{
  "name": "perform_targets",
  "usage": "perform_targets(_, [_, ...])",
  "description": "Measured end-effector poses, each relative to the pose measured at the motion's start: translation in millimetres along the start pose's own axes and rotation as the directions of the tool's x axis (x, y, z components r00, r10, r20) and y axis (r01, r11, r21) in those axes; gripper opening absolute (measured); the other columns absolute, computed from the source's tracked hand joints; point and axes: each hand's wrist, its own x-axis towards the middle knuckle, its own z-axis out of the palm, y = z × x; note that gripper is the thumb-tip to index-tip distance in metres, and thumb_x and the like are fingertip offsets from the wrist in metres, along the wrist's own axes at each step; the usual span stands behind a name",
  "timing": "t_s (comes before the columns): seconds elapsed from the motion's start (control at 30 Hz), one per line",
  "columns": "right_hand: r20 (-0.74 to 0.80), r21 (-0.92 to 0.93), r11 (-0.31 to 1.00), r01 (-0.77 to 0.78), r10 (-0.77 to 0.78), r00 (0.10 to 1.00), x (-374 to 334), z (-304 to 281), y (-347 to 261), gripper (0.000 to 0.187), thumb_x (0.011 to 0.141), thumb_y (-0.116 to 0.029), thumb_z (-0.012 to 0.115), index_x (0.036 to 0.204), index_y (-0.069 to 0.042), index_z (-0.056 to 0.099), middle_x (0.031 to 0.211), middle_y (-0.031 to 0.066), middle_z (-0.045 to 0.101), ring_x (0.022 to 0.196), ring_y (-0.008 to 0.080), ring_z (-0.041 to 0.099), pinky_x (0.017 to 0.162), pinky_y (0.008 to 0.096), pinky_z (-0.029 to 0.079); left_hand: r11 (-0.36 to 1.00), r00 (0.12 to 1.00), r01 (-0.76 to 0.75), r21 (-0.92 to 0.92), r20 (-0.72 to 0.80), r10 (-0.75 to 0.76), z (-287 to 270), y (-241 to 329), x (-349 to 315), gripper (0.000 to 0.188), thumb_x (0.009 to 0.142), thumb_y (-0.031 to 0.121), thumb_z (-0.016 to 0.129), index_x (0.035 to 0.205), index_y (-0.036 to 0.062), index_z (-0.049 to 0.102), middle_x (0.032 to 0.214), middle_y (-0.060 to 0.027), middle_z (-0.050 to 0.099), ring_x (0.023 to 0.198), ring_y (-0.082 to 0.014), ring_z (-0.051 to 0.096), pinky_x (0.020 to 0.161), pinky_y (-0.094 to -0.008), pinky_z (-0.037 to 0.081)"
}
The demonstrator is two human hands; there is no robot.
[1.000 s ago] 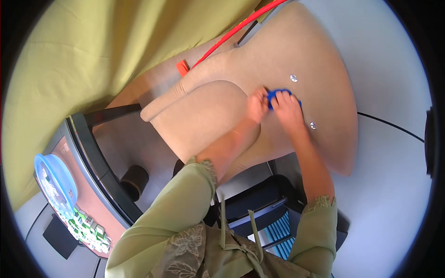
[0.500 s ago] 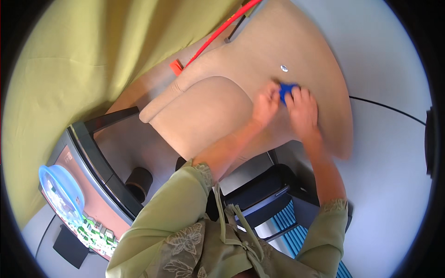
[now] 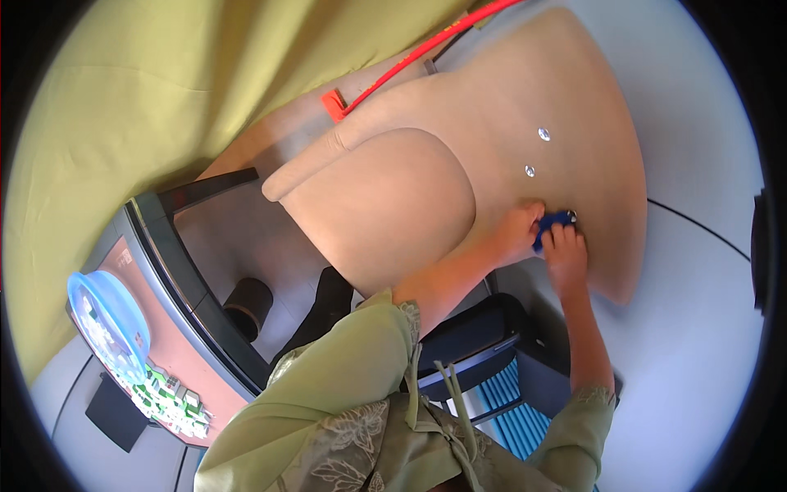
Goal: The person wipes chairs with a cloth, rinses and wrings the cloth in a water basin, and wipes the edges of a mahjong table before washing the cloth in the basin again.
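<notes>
Cloth, blue and bunched (image 3: 552,232), sits between the two hands at the lower edge of the broad backrest of a tan chair (image 3: 381,205), and its visible patch runs roughly from 8 to 2 o'clock. Neither hand is nearer, since both touch it. Left hand (image 3: 520,228) is curled with its fingers together, clamped on the cloth's 9 o'clock edge, so the blue lies at 3 o'clock from it. Right hand (image 3: 566,254) comes up from 5 o'clock, its fingers bent and clamped over the near side, and the cloth lies at about 11 from its knuckles; the undersides of the fingers and the thumb are hidden. One shiny stud (image 3: 573,217) shows just at the cloth's 2 o'clock end, though whether blue touches it I cannot tell. Two others stand clear on the backrest: a lower stud (image 3: 529,171) near 11 o'clock and an upper stud (image 3: 543,134) at 12, further from the hands. Well apart, between 8 and 9 o'clock, a pink-topped bench (image 3: 182,334) carries a light blue basin (image 3: 120,305) and loose green-and-white blocks (image 3: 168,399).
</notes>
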Motion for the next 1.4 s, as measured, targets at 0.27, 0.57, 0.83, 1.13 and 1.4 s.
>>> perform_targets(0.27, [-0.466,0.098,0.995,-0.014,0.058,0.883,151.6,-23.6,-8.2,0.026,0.075,-0.011,0.057,0.1,-0.003,0.061,0.105,0.0096,0.056,0.093,0.0273,0.054,0.081,0.038,0.045,0.973,0.764,-0.189,0.13,-0.604,0.229,-115.5,21.8,71.4,0.023,0.08,-0.01,0.053,0.099,0.0027,0.052,0.094,-0.0123,0.054,0.084,-0.0206,0.058,0.072,-0.0284,0.051])
perform_targets(0.57, [-0.303,0.045,0.995,0.084,-0.066,0.951,246.7,46.1,-65.2,0.026,0.079,-0.015,0.053,0.103,-0.007,0.059,0.1,0.0065,0.055,0.097,0.0217,0.051,0.082,0.0347,0.042,0.955,0.72,-0.004,0.296,-0.662,0.208,-209.0,-67.9,87.1,0.018,0.075,-0.013,0.057,0.085,0.0014,0.054,0.092,-0.011,0.055,0.08,-0.0221,0.059,0.072,-0.0296,0.051])
perform_targets(0.83, [-0.014,0.12,0.985,0.123,-0.123,0.992,175.1,123.2,-64.1,0.01,0.079,-0.013,0.052,0.086,-0.008,0.058,0.091,0.0075,0.057,0.098,0.0238,0.053,0.08,0.0362,0.042,0.944,0.879,0.31,0.112,-0.413,-0.24,-137.6,-112.8,24.2,0.017,0.068,-0.01,0.054,0.074,0.0055,0.056,0.077,-0.0177,0.061,0.077,-0.0375,0.06,0.068,-0.0426,0.049])
perform_targets(1.13, [0.442,0.695,0.653,-0.3,-0.059,0.895,56.9,107.5,-155.4,0.013,0.071,-0.005,0.063,0.082,-0.011,0.062,0.08,0.0178,0.065,0.08,0.0368,0.063,0.07,0.0462,0.048,0.866,0.895,0.423,0.268,0.024,-0.444,-141.8,-103.3,-155.8,0.006,0.069,0.009,0.058,0.075,0.0079,0.058,0.073,-0.0175,0.062,0.073,-0.0325,0.063,0.063,-0.0438,0.048])
perform_targets(1.4, [0.27,0.897,0.398,-0.193,-0.146,0.952,-41.6,38.9,-255.4,0.016,0.074,0.001,0.053,0.085,-0.01,0.058,0.078,0.0205,0.063,0.078,0.0397,0.062,0.067,0.0466,0.047,0.929,0.914,0.246,0.277,0.253,-0.318,-182.5,6.5,-306.9,0.022,0.074,0.017,0.053,0.084,-0.0005,0.063,0.081,-0.0177,0.062,0.081,-0.0296,0.061,0.074,-0.0393,0.047])
